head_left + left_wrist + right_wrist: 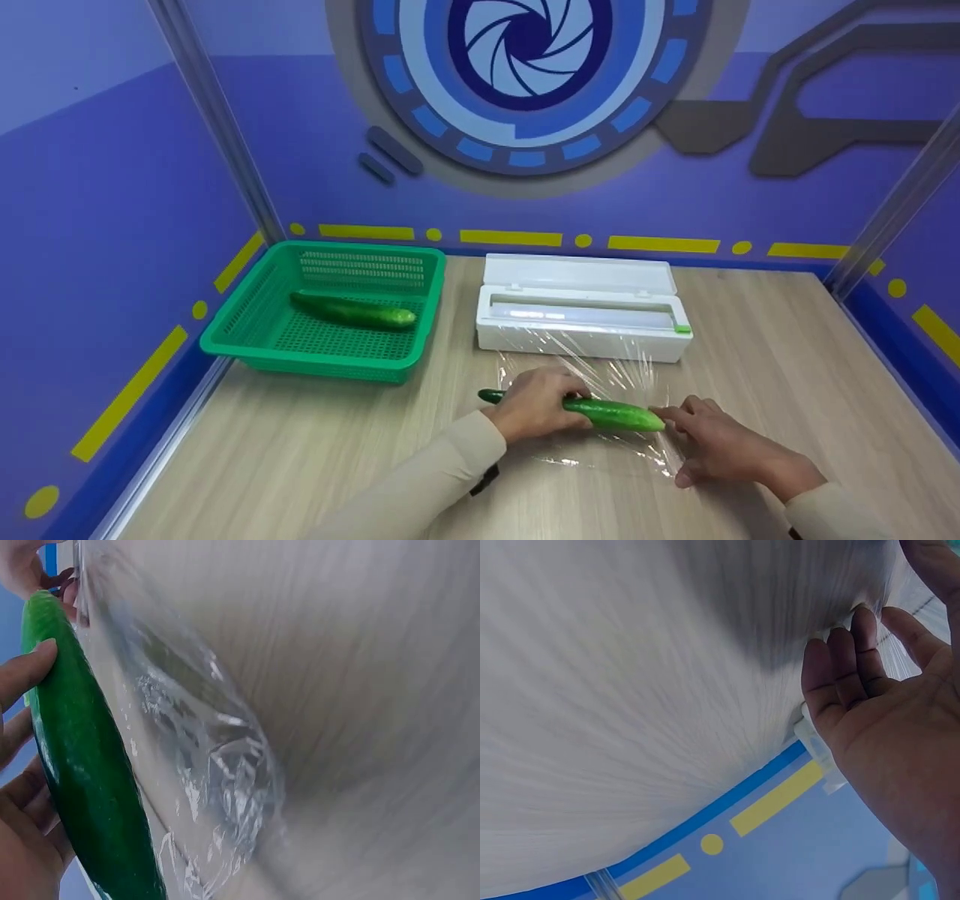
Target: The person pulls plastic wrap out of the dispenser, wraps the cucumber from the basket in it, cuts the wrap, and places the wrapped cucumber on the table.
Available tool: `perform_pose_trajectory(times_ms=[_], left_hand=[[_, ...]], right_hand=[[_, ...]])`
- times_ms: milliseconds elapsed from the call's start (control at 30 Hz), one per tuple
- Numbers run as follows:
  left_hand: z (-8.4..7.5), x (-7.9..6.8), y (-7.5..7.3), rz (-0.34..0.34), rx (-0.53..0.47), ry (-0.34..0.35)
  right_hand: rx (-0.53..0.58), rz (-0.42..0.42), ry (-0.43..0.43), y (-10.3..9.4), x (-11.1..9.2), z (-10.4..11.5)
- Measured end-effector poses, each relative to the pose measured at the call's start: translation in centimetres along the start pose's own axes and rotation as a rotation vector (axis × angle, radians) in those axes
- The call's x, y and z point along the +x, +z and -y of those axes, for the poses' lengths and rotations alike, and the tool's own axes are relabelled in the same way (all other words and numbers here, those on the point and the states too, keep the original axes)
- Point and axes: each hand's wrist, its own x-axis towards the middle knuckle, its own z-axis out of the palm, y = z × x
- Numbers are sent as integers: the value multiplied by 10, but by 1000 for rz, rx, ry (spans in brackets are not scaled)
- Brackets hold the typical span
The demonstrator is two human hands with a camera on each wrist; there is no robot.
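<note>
My left hand (pixel 541 405) grips a green cucumber (pixel 611 415) around its middle, over a sheet of clear plastic wrap (pixel 570 460). In the left wrist view the cucumber (pixel 90 757) lies along my fingers, with the crinkled wrap (pixel 225 765) beside it. My right hand (pixel 720 442) is at the right edge of the wrap, forefinger by the cucumber's pale tip and thumb spread toward the lower corner. In the right wrist view this hand (pixel 892 712) has its fingers loosely bent, fingertips down at the tabletop.
Behind the hands stands a white wrap dispenser (pixel 585 341), its lid (pixel 577 274) raised and the film roll (pixel 581 315) showing; the sheet runs out over its front. A green basket (pixel 330 366) at the left holds another cucumber (pixel 352 311). Printed walls (pixel 300 150) enclose the wooden table (pixel 300 450).
</note>
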Motion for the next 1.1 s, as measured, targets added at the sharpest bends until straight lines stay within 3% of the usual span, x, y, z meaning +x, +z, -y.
perform_pose_trajectory(times_ms=[467, 833, 1100], left_hand=[[-7, 9, 12, 56, 28, 15], [-12, 15, 23, 95, 36, 22], [-10, 18, 20, 62, 30, 42]], right_hand=[[21, 25, 33, 0, 1, 0], [8, 7, 0, 4, -5, -4], [-32, -12, -31, 0, 2, -5]])
